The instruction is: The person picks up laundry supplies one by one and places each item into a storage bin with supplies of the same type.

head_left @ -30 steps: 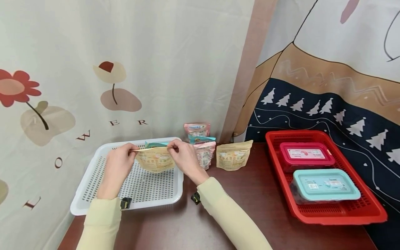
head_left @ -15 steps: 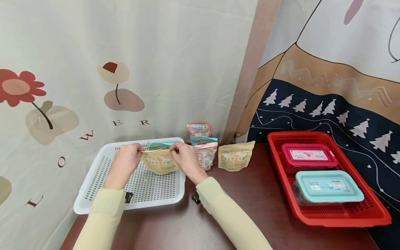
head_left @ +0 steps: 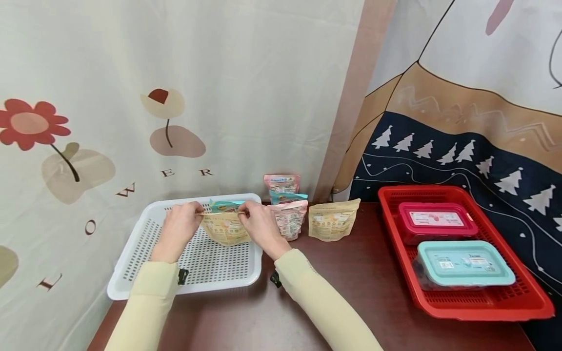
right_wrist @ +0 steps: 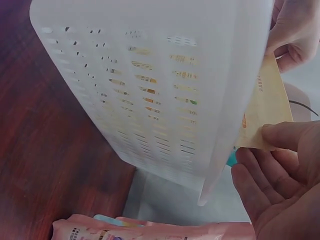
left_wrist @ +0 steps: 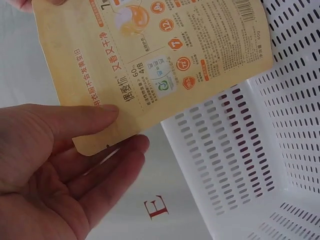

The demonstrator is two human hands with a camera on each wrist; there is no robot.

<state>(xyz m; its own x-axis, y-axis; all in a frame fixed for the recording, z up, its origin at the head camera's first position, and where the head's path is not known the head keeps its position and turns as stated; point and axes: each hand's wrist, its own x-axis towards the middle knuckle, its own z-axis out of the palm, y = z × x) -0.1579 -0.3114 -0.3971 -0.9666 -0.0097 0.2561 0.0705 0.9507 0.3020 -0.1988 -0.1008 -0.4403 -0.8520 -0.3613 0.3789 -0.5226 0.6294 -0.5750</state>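
A yellow stand-up pouch [head_left: 226, 230] is held by its top edge over the back right part of a white perforated basket [head_left: 189, 287]. My left hand [head_left: 180, 228] pinches its left top corner; in the left wrist view the thumb [left_wrist: 95, 120] lies on the printed face, fingers behind. The right top corner is pinched by my right hand [head_left: 262, 228], thumb [right_wrist: 287, 135] on one side. A teal pouch [head_left: 225, 205] shows just behind the yellow one, mostly hidden. Whether the yellow pouch touches the basket floor, I cannot tell.
Right of the basket stand pink pouches [head_left: 291, 219] with a teal pouch [head_left: 287, 197] between them, and another yellow pouch [head_left: 333, 222]. A red basket [head_left: 478, 312] at the right holds a magenta-lidded box [head_left: 436, 218] and a mint-lidded box [head_left: 465, 263]. A curtain hangs behind.
The head view has turned slightly left. Both hands have lowered the yellow pouch a little relative to the white basket, and the left forearm has shifted slightly. Both grips are the same.
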